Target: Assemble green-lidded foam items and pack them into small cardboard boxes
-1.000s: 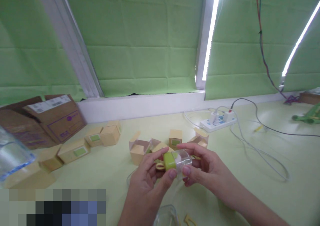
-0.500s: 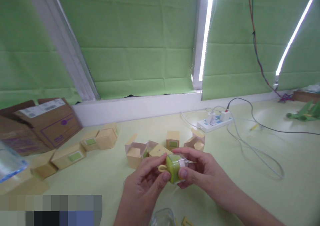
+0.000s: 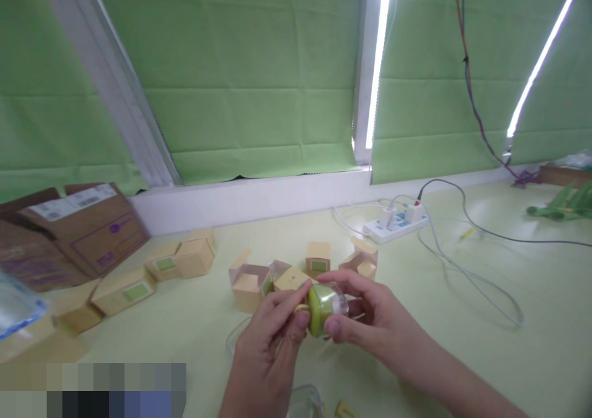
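Above the table, both hands hold a small clear container with a green lid or body, lying sideways with its green end to the left. My left hand pinches that green end, where a yellowish loop sticks out, partly covered by the thumb and fingers. My right hand grips the clear end between thumb and fingers. Just behind the hands stand opened small cardboard boxes and a closed box with a green label. A clear glass-like container shows at the bottom edge, beside a yellow piece.
More small boxes line the left side, before a large brown carton. A blue-edged clear plastic item lies far left. The white power strip with looping cables sits at right. Green leafy-looking items lie far right.
My left thumb and fingers have closed further over the loop at the green end. The container has turned slightly in the hands. The camera view has shifted a little.
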The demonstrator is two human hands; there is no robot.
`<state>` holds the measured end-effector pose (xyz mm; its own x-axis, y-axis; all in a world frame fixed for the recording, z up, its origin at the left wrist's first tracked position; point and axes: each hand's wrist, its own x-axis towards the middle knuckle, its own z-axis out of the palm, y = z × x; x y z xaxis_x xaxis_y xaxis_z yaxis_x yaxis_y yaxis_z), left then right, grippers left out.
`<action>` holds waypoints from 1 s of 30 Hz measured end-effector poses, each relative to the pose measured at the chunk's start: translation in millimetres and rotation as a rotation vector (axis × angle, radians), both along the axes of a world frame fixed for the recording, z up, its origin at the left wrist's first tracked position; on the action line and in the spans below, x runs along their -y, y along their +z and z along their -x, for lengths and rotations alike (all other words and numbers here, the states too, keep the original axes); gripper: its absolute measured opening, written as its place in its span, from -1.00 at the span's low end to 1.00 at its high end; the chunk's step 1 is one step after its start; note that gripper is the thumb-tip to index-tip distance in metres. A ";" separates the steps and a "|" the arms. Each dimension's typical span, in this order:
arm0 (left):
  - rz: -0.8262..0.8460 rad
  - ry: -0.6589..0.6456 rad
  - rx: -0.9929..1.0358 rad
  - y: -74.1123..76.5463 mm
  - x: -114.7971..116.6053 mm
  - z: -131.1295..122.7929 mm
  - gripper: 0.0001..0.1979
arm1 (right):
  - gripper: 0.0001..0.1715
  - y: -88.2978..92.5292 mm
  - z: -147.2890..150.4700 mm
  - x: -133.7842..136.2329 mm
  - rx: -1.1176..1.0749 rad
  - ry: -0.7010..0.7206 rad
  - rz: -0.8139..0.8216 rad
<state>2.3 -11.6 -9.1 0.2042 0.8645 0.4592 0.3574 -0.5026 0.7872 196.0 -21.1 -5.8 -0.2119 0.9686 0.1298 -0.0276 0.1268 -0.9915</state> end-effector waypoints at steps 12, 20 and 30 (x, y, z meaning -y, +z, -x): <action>-0.115 0.092 -0.176 3.0 3.4 1.2 -0.87 | -0.52 4.4 0.6 6.9 0.522 0.020 -0.262; -0.106 0.118 -0.188 1.1 3.7 3.0 -0.86 | -0.37 0.6 -1.1 8.7 0.497 -0.003 -0.259; -0.150 0.213 -0.200 2.3 8.8 3.9 -0.83 | -0.65 6.0 3.8 9.1 0.338 0.125 -0.310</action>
<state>-1.6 -20.4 -6.8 0.1255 0.8233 0.5536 0.6070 -0.5051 0.6135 192.2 -30.2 0.2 -0.4043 0.8597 0.3121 0.2567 0.4342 -0.8634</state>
